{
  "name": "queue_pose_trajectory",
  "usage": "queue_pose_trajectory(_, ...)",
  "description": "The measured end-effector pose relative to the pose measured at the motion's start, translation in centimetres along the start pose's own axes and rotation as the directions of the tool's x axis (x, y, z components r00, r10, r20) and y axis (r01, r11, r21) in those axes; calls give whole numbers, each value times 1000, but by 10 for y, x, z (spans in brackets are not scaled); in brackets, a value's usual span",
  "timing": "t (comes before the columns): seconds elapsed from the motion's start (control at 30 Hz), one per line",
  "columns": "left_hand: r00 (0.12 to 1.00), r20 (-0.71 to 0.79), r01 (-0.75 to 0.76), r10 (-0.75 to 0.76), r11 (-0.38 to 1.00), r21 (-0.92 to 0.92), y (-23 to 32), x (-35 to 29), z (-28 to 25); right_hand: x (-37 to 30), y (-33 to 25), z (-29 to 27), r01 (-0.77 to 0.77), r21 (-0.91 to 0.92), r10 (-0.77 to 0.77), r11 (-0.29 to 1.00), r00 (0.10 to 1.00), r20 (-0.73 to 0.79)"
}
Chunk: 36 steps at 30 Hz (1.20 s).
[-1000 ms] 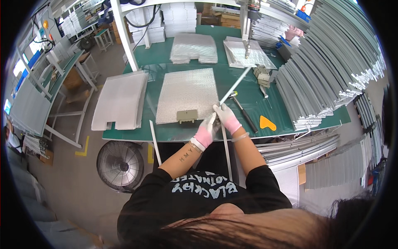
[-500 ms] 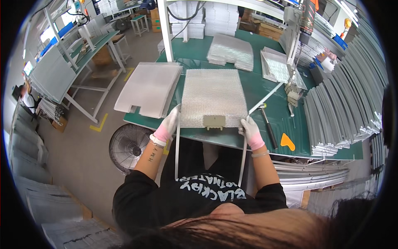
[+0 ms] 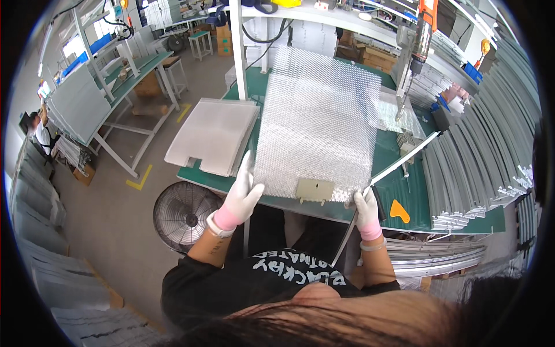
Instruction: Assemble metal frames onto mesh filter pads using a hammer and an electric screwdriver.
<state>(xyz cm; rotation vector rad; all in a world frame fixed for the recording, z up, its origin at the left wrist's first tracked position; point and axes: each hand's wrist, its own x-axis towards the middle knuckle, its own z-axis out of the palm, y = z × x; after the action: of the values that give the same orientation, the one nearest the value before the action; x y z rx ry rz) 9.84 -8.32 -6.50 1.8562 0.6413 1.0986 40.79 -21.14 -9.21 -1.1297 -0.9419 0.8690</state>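
A silvery mesh panel (image 3: 318,121) is raised and tilted in front of me, its far end above the green table. A small beige plate (image 3: 315,189) with short prongs sits at its near edge. My left hand (image 3: 240,199), in a white and pink glove, holds the panel's near left corner, fingers stretched along the side and thumb at the near edge. My right hand (image 3: 366,211), gloved alike, pinches the near right corner. A pale metal strip (image 3: 407,156) slants away from this hand; another thin strip (image 3: 345,240) runs down below it.
A stack of pale panels (image 3: 211,130) lies left on the green table (image 3: 386,153). Standing grey panels (image 3: 480,141) crowd the right side. An orange scraper-like piece (image 3: 399,211) lies near the front edge. A power driver (image 3: 425,34) hangs above; a floor fan (image 3: 188,217) stands at left.
The mesh panel has risen off the table and tilted, hiding the panels behind it. My left hand has moved slightly down with its thumb spread; my right hand has shifted right and down.
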Motion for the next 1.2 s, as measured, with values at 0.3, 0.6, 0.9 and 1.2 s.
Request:
queue_pose_trajectory(0.3, 919, -343, 38, -196, 907, -419, 41, -22, -17, -4, -49, 31, 425, -193, -434, 884, 901, -2)
queue_pose_trajectory(0.6, 945, -225, -293, 236, 919, -265, 45, 109, -33, 82, -110, 36, 553, -369, -647, 747, 733, -212)
queue_pose_trajectory(0.9, 946, -273, -231, 175, 955, -188, 7, 122, -5, 115, -48, 10, 501, -700, -832, 508, 495, -250)
queue_pose_trajectory(1.2, 938, -241, -333, 249, 843, -422, -5, 122, -4, 100, -57, 15, 562, -372, -668, 738, 687, -287)
